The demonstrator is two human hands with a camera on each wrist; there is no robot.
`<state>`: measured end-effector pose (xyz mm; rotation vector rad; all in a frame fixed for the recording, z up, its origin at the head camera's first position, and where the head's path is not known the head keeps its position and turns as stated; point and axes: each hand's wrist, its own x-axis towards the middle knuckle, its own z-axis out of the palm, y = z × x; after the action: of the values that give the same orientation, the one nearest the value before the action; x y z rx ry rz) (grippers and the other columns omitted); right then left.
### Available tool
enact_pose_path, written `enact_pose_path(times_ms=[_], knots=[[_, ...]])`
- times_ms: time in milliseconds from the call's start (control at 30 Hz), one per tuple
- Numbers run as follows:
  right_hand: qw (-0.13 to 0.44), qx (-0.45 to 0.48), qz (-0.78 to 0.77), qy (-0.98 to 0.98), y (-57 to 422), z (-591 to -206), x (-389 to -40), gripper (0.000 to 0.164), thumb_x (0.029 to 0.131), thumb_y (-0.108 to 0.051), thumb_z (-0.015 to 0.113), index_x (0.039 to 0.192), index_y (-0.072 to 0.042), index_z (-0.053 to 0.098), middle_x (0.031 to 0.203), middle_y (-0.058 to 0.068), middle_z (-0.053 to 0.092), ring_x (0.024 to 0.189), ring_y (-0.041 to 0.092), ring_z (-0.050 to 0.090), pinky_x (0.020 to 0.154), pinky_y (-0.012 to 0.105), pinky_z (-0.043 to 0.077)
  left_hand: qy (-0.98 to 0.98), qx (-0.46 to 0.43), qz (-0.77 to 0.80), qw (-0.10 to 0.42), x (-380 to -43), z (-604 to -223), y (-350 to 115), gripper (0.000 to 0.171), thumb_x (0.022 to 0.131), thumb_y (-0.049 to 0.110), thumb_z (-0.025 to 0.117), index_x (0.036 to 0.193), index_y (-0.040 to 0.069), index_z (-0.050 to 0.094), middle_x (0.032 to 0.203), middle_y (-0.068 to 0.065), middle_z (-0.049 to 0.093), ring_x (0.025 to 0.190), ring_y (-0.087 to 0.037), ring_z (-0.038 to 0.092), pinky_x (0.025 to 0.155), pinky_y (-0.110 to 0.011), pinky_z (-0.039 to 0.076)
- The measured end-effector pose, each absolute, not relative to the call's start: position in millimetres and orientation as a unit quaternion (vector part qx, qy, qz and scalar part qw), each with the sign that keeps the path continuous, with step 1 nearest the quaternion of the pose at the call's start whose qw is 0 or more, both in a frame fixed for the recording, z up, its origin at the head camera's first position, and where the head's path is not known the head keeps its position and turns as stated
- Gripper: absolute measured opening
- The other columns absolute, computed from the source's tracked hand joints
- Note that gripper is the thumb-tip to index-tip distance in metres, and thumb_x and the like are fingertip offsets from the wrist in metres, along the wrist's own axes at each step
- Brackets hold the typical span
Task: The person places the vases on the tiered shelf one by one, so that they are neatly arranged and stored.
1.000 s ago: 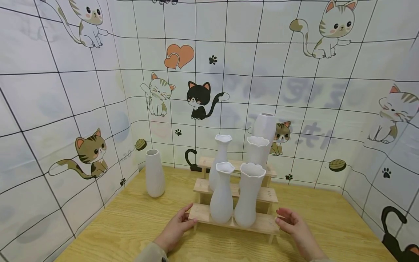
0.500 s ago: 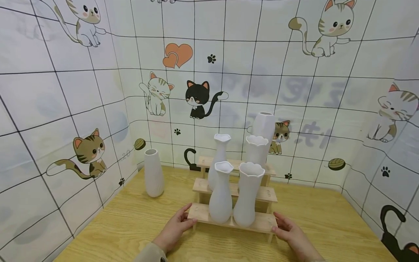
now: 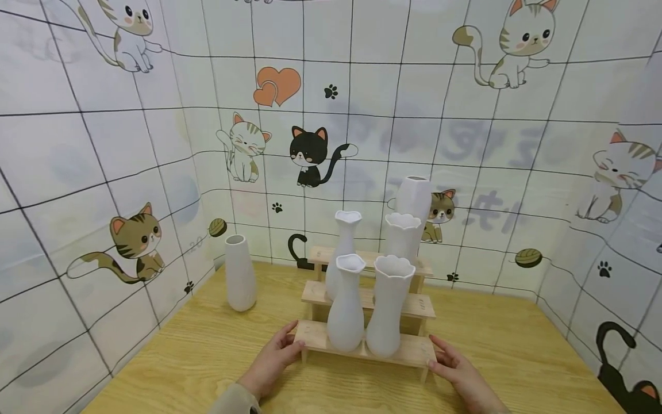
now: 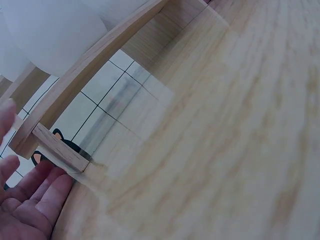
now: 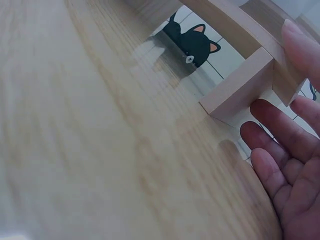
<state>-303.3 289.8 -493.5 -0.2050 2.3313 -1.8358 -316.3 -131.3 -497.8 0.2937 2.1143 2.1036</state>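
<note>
A three-tier wooden display stand (image 3: 413, 355) stands on the table in the head view. Its lowest tier carries a narrow-necked white vase (image 3: 346, 322) and a scallop-rimmed white vase (image 3: 385, 322). Behind them are another narrow-necked vase (image 3: 347, 230) and another scalloped vase (image 3: 403, 237), their bases partly hidden. At the back rises a faceted white vase (image 3: 415, 195). My left hand (image 3: 273, 357) is at the left end of the lowest tier, fingers loosely extended. At the opposite end, my right hand (image 3: 457, 368) touches the board with relaxed fingers, beside a stand leg (image 5: 240, 82).
A slim white vase (image 3: 240, 279) stands alone on the wood-grain table (image 3: 196, 351), left of the stand. Behind the table hangs a white gridded backdrop (image 3: 372, 115) printed with cartoon cats, folding round at both sides.
My right hand has moved left, from just off the stand's right end to touching it. My left hand stays at the left end. The whole head view has shifted slightly.
</note>
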Motion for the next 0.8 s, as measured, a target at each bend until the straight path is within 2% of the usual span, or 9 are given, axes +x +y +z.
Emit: enact_pose_path(times_ms=[167,333,467,633,800], knots=[[0.088,-0.068,-0.618,0.778,289.5,-494.0,-303.2,0.074,0.097,-0.022,0.059,0.152,0.002,0.016,0.136,0.029,0.046,0.115,0.026,0.053,0.100,0.053,0.034,0.697,0.076,0.712,0.047,-314.2,-492.0,-130.7,0.073,0.099,0.037,0.054,0.151,-0.001,0.020,0.134,-0.022,0.041,0.118,-0.028,0.049,0.101,-0.049,0.040],[0.092,-0.070,-0.616,0.779,290.3,-494.2,-303.3,0.075,0.097,-0.023,0.059,0.152,0.002,0.015,0.137,0.030,0.044,0.116,0.026,0.052,0.101,0.052,0.034,0.704,0.057,0.708,0.020,-320.6,-485.8,-136.7,0.077,0.095,0.043,0.057,0.151,0.001,0.023,0.137,-0.021,0.042,0.124,-0.036,0.045,0.101,-0.053,0.038],[0.091,-0.082,-0.619,0.776,290.4,-493.9,-302.0,0.075,0.097,-0.021,0.058,0.151,0.005,0.012,0.137,0.032,0.043,0.113,0.023,0.054,0.100,0.050,0.035,0.713,0.018,0.701,-0.013,-323.9,-478.4,-147.5,0.081,0.091,0.048,0.062,0.149,0.004,0.028,0.136,-0.020,0.044,0.120,-0.037,0.047,0.099,-0.052,0.040],[0.088,-0.078,-0.617,0.778,288.7,-493.1,-302.1,0.075,0.097,-0.022,0.059,0.151,0.005,0.013,0.135,0.030,0.046,0.112,0.023,0.055,0.099,0.050,0.035,0.737,-0.016,0.672,-0.068,-326.7,-466.0,-167.2,0.069,0.095,0.040,0.059,0.148,0.006,0.030,0.136,-0.020,0.045,0.118,-0.039,0.047,0.097,-0.053,0.040],[0.082,-0.069,-0.616,0.780,289.0,-492.8,-302.9,0.076,0.096,-0.023,0.060,0.151,0.004,0.014,0.132,0.027,0.049,0.110,0.023,0.055,0.099,0.050,0.035,0.747,-0.031,0.657,-0.100,-337.9,-458.1,-189.0,0.071,0.094,0.045,0.059,0.149,0.010,0.030,0.138,-0.017,0.042,0.123,-0.034,0.045,0.102,-0.053,0.037]])
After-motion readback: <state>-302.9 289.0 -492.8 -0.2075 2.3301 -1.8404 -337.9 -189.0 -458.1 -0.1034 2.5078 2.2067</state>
